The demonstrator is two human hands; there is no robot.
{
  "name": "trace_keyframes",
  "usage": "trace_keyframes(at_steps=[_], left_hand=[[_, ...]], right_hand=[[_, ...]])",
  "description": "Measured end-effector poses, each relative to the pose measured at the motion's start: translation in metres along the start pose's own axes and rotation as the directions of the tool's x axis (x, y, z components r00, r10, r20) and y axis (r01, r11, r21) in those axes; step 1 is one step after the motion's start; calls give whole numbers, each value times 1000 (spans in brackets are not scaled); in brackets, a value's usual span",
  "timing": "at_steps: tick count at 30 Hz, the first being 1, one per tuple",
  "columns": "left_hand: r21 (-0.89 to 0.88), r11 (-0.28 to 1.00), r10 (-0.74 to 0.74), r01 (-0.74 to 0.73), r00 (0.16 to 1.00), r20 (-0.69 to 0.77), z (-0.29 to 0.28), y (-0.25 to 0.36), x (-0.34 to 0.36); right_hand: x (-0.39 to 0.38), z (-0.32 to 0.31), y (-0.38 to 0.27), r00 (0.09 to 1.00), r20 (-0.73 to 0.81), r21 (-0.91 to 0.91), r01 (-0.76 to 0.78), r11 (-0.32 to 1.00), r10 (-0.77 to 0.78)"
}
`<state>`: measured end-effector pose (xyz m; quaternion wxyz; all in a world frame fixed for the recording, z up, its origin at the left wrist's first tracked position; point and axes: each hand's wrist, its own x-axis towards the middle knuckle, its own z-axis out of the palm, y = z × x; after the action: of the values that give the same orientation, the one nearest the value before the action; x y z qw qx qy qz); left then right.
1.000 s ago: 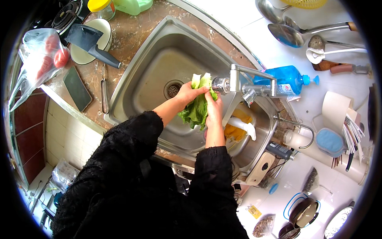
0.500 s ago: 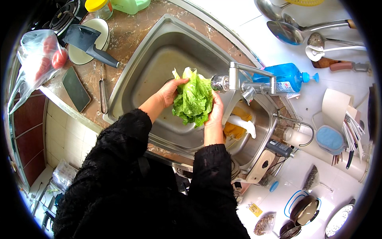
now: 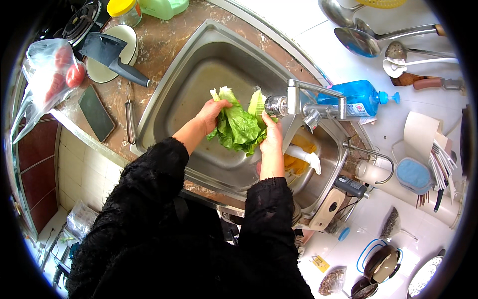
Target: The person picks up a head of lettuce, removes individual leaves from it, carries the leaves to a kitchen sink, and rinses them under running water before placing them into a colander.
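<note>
Green lettuce [image 3: 239, 125] hangs between my two hands over the large basin of a steel sink [image 3: 195, 74]. At its left, my left hand [image 3: 211, 115] is closed on the pale stem ends of the leaves. My right hand [image 3: 271, 135] grips the lettuce at the other side, where one pale leaf [image 3: 257, 103] stands apart from the bunch. The spout end of the faucet [image 3: 277, 105] is right beside the right hand's fingertips. Leaves partly hide the fingers of both hands.
Left on the counter are a cleaver [image 3: 112, 56] across a bowl [image 3: 130, 37], a phone [image 3: 96, 113], metal tongs [image 3: 130, 122] and a bag of tomatoes [image 3: 74, 74]. A blue bottle [image 3: 356, 97] stands behind the faucet. The small basin holds a yellow cloth [image 3: 298, 162].
My hands have moved slightly apart, the left one a little to the left. One leaf now separates from the bunch at my right hand, and the lettuce spreads wider.
</note>
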<state>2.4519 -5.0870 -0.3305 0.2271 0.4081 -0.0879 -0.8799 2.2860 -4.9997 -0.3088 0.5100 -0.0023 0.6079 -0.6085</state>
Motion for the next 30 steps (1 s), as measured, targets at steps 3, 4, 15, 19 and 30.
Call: trace_keyframes(at_steps=[3,4,15,19,30], left_hand=[[223,975,66,-1,956,-284,-5,0,2],[256,967,55,11,967,-248,-3,1,0],[541,841,-83,22,993,88,33,6,-15],[367,930,-15,21,1000,-20,20,9,-11],[391,915,185,-100,965,-186,-41,29,-30]], right_hand=[[-1,0,0,999,-29,-103,40,994,-44],[-3,3,-1,998,-35,-139,51,989,-57],[-1,3,-13,998,65,-229,2,974,13],[3,-4,-14,973,224,68,-79,995,62],[20,-1,-7,997,82,-122,18,992,-8]])
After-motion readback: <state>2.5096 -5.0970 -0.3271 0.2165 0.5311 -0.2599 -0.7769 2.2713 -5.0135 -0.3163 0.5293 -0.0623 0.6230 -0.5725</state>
